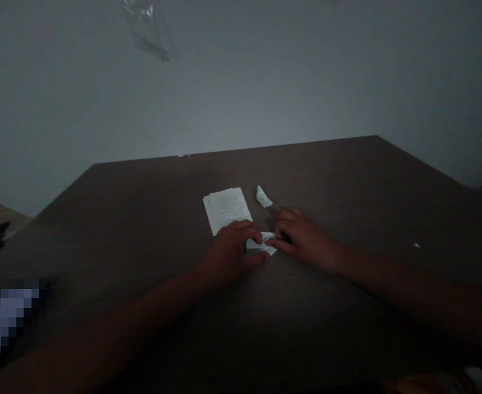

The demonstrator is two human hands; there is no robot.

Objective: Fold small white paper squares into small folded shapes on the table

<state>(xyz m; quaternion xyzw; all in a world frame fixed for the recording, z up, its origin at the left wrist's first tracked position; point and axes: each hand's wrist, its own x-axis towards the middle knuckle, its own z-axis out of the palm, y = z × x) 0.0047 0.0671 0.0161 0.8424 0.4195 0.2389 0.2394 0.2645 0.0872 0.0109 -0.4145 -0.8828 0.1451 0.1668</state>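
At frame centre, 1 paper sheet (260, 244) was pressed on the table (142, 219) by the left hand (234, 249) and gripped by the right hand (304, 238).

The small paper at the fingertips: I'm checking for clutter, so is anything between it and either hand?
Nothing visible: the left hand and right hand are both at the small paper. The stack of sheets and folded scrap lie beyond.

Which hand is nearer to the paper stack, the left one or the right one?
Left. The left hand is at the near edge of the paper stack; the right hand is farther off, to its right.
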